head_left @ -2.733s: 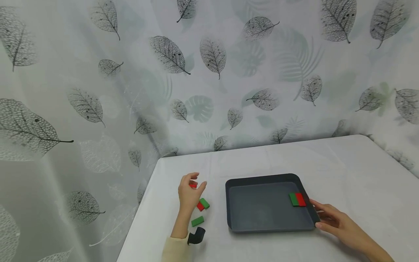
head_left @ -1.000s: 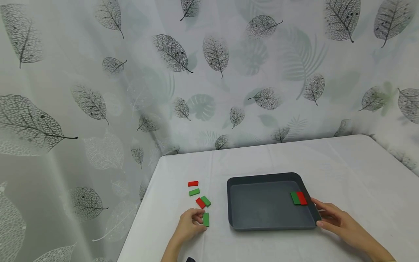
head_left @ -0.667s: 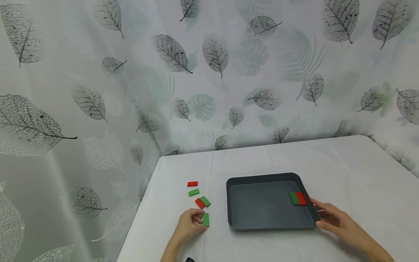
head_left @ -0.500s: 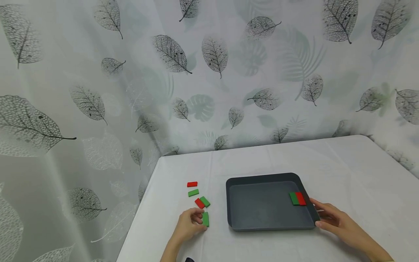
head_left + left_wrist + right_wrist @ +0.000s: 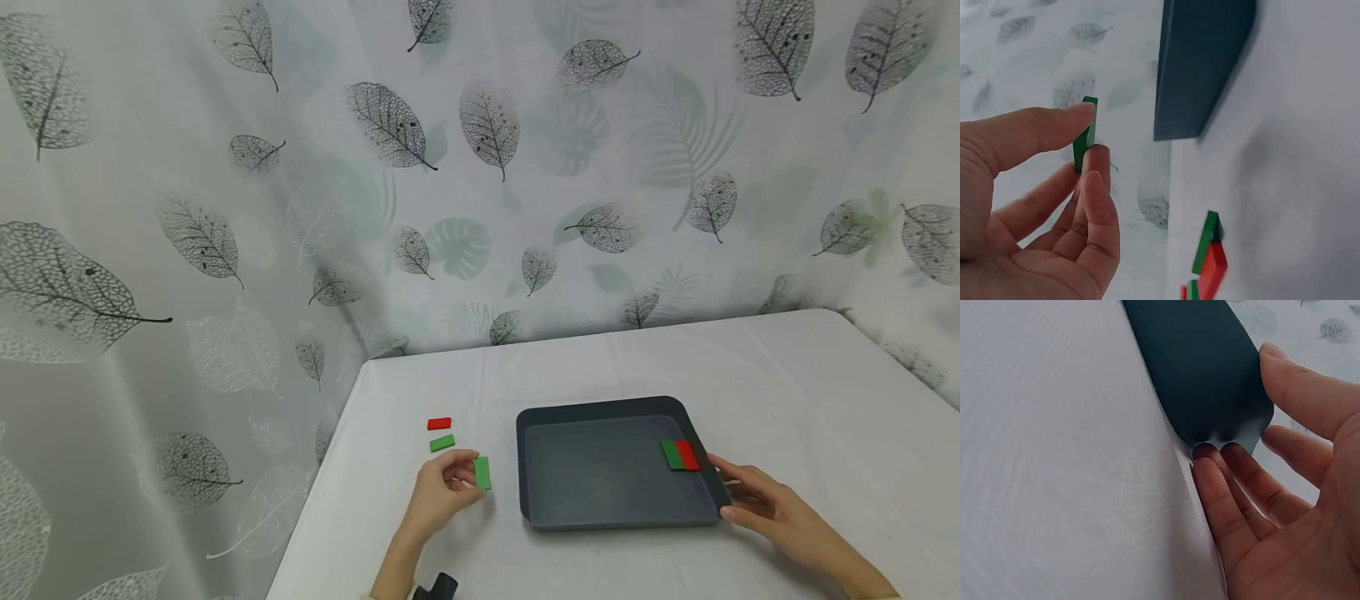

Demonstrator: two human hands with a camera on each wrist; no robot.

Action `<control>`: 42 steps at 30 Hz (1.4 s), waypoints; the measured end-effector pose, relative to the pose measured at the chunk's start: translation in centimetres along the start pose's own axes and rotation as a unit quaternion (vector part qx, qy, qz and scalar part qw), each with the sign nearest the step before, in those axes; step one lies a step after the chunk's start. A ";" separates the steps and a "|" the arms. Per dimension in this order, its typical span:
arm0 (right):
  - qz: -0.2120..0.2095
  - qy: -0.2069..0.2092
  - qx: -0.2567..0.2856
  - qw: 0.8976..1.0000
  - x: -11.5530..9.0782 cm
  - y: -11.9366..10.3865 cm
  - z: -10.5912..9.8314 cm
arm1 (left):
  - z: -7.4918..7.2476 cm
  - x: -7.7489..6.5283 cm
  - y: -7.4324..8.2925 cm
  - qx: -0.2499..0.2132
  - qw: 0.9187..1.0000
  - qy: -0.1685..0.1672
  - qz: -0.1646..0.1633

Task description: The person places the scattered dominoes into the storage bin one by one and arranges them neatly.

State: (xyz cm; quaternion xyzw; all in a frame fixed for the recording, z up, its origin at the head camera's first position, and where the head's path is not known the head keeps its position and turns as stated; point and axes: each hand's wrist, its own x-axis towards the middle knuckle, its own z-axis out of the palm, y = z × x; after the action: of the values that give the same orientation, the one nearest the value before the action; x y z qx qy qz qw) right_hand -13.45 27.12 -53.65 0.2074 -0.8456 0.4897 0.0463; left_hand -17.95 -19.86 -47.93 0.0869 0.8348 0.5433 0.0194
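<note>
My left hand (image 5: 442, 487) pinches a small flat green block (image 5: 482, 472) between thumb and fingers, raised over the table left of the grey tray (image 5: 600, 475). In the left wrist view the thumb presses one face of this block, with fingertips behind it. A red block (image 5: 439, 423) and another green block (image 5: 442, 442) lie beyond the hand. My right hand (image 5: 772, 512) rests against the tray's right wall and near corner, its fingers loosely extended. Inside the tray, a green block (image 5: 670, 455) and a red block (image 5: 687, 455) lie side by side by the right wall.
Another red block (image 5: 1213, 272) and green block (image 5: 1205, 244) lie touching on the table, hidden behind my left hand in the head view. A white cloth (image 5: 825, 400) covers the table. A leaf-patterned curtain (image 5: 480, 167) hangs behind and to the left.
My left hand has picked the nearest green block up off the table and carried it a little farther away and to the right. The right hand and the tray have stayed put.
</note>
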 end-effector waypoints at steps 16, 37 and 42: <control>-0.001 0.000 0.004 1.000 -0.1 0.0 0.0 | 7.9 3.9 7.9 -0.057 0.993 -0.041 0.092; -0.003 0.001 0.012 1.000 -0.1 -0.2 0.0 | 21.6 6.9 8.9 -0.057 0.997 0.036 -0.023; -0.003 0.003 0.009 1.000 0.0 0.1 -0.1 | 22.9 7.4 8.1 -0.045 0.997 0.050 -0.033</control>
State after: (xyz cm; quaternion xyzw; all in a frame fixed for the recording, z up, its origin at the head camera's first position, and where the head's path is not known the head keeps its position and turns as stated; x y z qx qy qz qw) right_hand -13.47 27.24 -53.68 0.2091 -0.8405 0.4976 0.0483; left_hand -21.33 5.32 -49.45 0.0310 0.8121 0.5827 -0.0011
